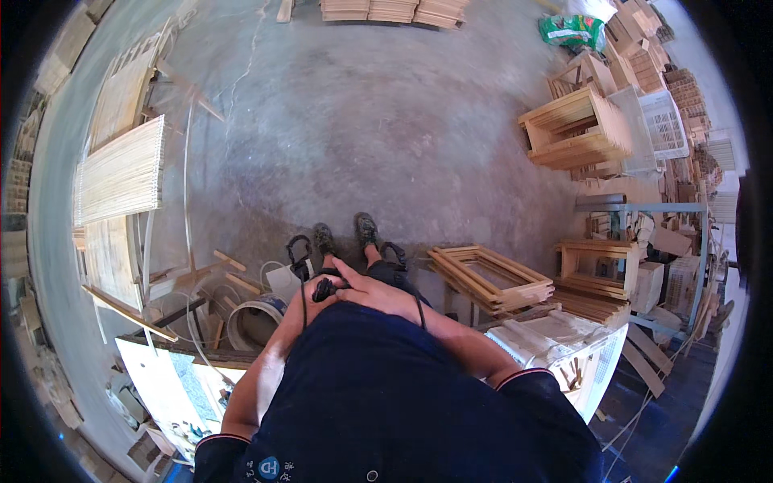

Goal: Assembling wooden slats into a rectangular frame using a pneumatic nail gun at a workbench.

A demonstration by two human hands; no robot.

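In front of my belly, my left hand (316, 296) is closed around a small black object (325, 290), whose exact kind I cannot make out. My right hand (372, 295) reaches across from the other side, its fingers stretched toward the left hand. One of its fingers points up and away, while others lie close beside the black object. A black looped cord (299, 248) hangs just beyond the left hand. Another black loop (394, 253) shows past the right one. My dark shirt (370, 394) fills the space below both hands.
Stacked wooden frames (491, 278) lie at my right, with more frames (576, 133) farther off. A white bucket (254, 322) stands at my left, near loose wood strips (229, 260). Slatted wooden panels (121, 173) rest farther left. Wood stacks (393, 11) sit ahead on the concrete floor (362, 121).
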